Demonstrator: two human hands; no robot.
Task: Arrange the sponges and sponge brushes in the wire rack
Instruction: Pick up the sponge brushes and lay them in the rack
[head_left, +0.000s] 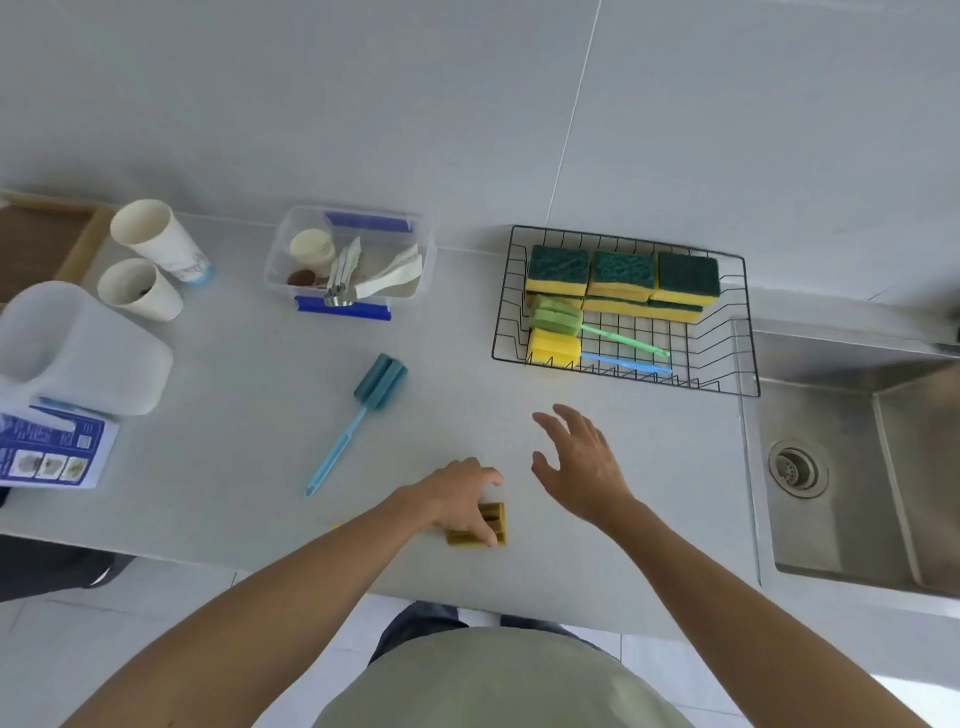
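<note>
A black wire rack (727, 358) stands at the back right of the counter. Inside it lie several yellow-and-green sponges (623, 280), a green sponge brush (558, 316) and a yellow sponge brush with a blue handle (553, 347). A teal sponge brush (379, 382) with a light blue handle lies loose on the counter, left of the rack. My left hand (462, 493) is closed over a dark yellow sponge brush head (493, 525) near the front edge; its handle is mostly hidden under my hand. My right hand (582, 462) hovers open beside it, holding nothing.
A steel sink (857, 483) lies right of the rack. At the back are a clear plastic box (348, 260) of utensils and two paper cups (156, 260). A white jug (78, 348) and a blue leaflet (47, 452) sit at the left.
</note>
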